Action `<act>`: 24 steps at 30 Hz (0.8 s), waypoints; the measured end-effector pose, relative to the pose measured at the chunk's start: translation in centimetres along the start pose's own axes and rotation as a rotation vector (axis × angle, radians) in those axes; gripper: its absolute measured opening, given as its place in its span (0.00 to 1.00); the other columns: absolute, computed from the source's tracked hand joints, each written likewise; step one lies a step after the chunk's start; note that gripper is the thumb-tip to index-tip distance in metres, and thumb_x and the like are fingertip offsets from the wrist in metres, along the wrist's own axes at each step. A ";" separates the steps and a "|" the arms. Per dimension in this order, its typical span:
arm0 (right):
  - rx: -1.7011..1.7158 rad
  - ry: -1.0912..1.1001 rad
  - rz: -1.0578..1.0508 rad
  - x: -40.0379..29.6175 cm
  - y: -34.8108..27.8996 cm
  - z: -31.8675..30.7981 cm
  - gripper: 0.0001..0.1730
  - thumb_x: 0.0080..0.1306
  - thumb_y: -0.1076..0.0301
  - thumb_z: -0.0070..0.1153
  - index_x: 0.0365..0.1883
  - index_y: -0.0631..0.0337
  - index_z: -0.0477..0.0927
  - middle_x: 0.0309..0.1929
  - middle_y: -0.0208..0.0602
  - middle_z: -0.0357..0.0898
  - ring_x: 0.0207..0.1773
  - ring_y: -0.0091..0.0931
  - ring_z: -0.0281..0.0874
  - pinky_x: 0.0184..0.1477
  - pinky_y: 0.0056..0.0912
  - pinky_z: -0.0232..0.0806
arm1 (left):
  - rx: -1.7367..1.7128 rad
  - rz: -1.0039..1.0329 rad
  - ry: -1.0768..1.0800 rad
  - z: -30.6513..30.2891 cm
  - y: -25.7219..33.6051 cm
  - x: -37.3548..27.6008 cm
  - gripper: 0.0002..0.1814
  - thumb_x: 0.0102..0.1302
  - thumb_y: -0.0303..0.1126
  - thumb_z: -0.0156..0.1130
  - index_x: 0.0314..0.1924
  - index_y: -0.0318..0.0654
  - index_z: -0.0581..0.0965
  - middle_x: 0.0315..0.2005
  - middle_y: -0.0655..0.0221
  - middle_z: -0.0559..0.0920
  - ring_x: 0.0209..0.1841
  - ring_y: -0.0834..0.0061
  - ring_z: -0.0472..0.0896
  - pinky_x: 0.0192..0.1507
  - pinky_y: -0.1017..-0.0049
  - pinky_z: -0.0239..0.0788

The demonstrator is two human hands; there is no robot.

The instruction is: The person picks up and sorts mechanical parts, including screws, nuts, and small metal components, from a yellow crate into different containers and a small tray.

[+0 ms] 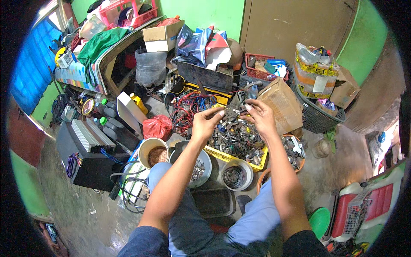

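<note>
My left hand (207,123) pinches the left edge of a small dark metal part (231,111) between thumb and fingers. On the part's right side, my right hand (260,117) grips it or a piece attached to it; which one I cannot tell. Both hands are raised over a yellow plastic crate (221,156) filled with mixed small metal and plastic parts. Nearer my knees stand a round tub (205,170) with small metal pieces, a clear plastic container (247,183) holding coiled wire or rings, and a cream bucket (144,154) with copper-coloured bits.
Red and black cables (184,109) lie tangled behind my left hand. A cardboard box (282,106) leans at the right, beside a black basket (324,120). An orange tub (301,163) of parts and a black tray (213,202) are close to my legs. A red plastic bag (157,127) sits left.
</note>
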State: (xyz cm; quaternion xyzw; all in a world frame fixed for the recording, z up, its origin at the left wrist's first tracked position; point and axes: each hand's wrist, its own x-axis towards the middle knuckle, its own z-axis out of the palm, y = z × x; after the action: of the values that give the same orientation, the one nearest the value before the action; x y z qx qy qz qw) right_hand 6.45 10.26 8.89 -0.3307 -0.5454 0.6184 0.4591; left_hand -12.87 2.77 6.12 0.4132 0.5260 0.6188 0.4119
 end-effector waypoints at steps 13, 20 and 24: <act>0.045 0.139 -0.177 -7.1 -2.3 -2.2 0.15 0.69 0.80 0.55 0.53 0.74 0.74 0.48 0.48 0.79 0.47 0.33 0.84 0.49 0.34 0.83 | 0.065 0.088 -0.175 2.4 2.3 -3.5 0.17 0.61 0.30 0.72 0.49 0.32 0.83 0.33 0.71 0.86 0.36 0.85 0.80 0.39 0.81 0.72; -0.073 0.208 -0.127 -8.5 -2.4 -6.4 0.15 0.69 0.77 0.57 0.53 0.73 0.76 0.46 0.47 0.81 0.47 0.32 0.84 0.48 0.33 0.83 | 0.164 0.055 -0.336 4.5 1.6 -3.3 0.14 0.62 0.29 0.72 0.46 0.32 0.83 0.30 0.70 0.86 0.33 0.83 0.81 0.39 0.79 0.72; -0.075 0.193 -0.125 -9.6 -2.3 -7.4 0.16 0.68 0.81 0.57 0.54 0.74 0.75 0.49 0.49 0.79 0.51 0.32 0.82 0.49 0.33 0.83 | 0.047 -0.001 -0.413 5.9 -0.4 -2.6 0.13 0.64 0.28 0.70 0.46 0.29 0.81 0.32 0.67 0.86 0.32 0.81 0.82 0.38 0.77 0.74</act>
State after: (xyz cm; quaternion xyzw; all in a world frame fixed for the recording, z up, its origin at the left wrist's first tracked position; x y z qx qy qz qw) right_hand 17.14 4.05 8.87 -0.3708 -0.5409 0.5333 0.5343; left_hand -6.47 2.15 6.17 0.5406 0.4448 0.5083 0.5015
